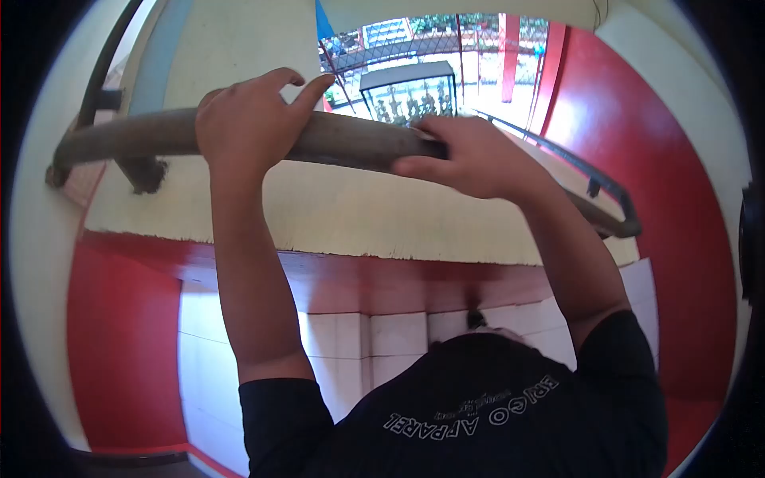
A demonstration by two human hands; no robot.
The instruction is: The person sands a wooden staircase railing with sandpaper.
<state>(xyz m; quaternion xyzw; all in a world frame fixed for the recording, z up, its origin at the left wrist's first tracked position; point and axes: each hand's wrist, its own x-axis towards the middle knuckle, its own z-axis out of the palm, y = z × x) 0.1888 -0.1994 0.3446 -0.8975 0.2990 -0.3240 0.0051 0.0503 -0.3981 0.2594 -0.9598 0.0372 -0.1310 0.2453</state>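
Observation:
A thick brown handrail (351,142) runs across the view above a cream wall top. My left hand (247,119) lies over it on the left, fingers curled over the far side and thumb lifted away to the right. Farther right, my right hand (474,155) grips the same rail, with its thumb on the near side and fingers on the far side. A dark patch shows between that thumb and the fingers; whether it is shadow or a held thing, I cannot make out.
Below the rail is a cream wall (398,211) with a red lower part and a white tiled floor (331,338). A red wall (637,159) rises on the right. Beyond the rail stand a dark-framed case (410,88) and a metal grille. Another rail (590,171) extends at right.

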